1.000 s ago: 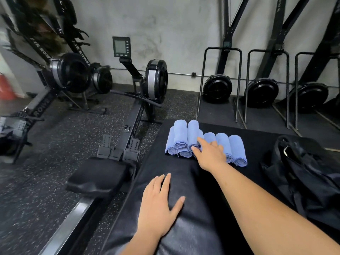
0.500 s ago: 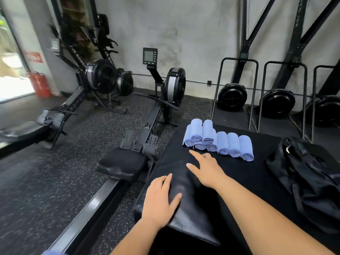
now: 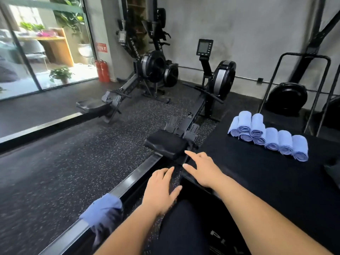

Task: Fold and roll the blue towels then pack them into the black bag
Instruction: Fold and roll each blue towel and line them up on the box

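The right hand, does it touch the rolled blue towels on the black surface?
Apart. The head view shows a wide stretch of bare black surface between the right hand and the rolled blue towels.

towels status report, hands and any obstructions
Left hand open, right hand open, both empty. Rolled towels stacked on black bench. One loose blue towel draped on rower rail, lower left. Nothing seen blocking it.
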`<state>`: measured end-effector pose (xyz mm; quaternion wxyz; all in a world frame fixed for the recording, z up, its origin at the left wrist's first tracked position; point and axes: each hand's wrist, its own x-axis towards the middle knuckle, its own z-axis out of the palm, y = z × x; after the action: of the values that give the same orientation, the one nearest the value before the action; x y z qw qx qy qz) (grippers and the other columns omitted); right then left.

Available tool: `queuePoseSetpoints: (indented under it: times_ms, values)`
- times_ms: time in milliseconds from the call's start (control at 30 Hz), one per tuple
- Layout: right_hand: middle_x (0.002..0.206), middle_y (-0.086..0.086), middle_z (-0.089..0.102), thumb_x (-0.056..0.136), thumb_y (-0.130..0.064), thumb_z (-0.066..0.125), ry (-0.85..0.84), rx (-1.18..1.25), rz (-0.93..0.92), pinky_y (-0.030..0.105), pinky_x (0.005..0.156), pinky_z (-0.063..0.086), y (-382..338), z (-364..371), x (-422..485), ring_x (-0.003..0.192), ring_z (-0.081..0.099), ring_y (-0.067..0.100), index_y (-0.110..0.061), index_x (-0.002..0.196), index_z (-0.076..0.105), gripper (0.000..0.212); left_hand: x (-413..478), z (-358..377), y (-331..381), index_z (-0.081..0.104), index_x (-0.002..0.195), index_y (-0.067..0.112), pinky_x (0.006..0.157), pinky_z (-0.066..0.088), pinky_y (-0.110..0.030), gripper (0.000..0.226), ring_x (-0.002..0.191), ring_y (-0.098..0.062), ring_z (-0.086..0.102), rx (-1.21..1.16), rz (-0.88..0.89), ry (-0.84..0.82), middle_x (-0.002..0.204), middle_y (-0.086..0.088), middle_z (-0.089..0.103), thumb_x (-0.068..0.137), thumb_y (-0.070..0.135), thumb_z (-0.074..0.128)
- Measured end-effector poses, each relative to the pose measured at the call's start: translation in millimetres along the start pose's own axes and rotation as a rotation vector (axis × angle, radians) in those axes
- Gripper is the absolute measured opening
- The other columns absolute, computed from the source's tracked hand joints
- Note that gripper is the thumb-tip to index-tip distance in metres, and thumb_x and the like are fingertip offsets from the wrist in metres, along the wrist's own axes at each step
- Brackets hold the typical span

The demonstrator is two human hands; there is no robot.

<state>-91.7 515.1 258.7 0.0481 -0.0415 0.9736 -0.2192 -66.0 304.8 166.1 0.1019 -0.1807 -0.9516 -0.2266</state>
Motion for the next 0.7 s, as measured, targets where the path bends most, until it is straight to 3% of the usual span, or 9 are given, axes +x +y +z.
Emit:
queuePoseSetpoints:
  times_ms: [400, 700]
  values:
    - [0.144, 0.002, 0.042, 0.102, -0.063, 0.049, -0.234, -0.008, -0.13, 0.043, 0.109, 0.044, -78, 113, 8, 0.128, 0.047, 0.025, -0.049, 0.158, 0.03, 0.061, -112, 3, -95, 0.03, 0.164, 0.023, 0.123, 0.03, -0.039, 0.08, 0.146, -0.023, 0.035, 0.013, -0.284, -0.126, 0.158, -0.001, 0.041, 0.1, 0.07, 0.041]
    - [0.148, 0.004, 0.04, 0.102, -0.06, 0.05, -0.423, -0.024, -0.163, 0.043, 0.113, 0.042, -118, 185, 22, 0.134, 0.049, 0.028, -0.045, 0.159, 0.032, 0.061, -156, 13, -150, 0.03, 0.164, 0.023, 0.124, 0.029, -0.04, 0.076, 0.145, -0.025, 0.036, 0.031, -0.491, -0.21, 0.159, -0.003, 0.042, 0.101, 0.064, 0.046]
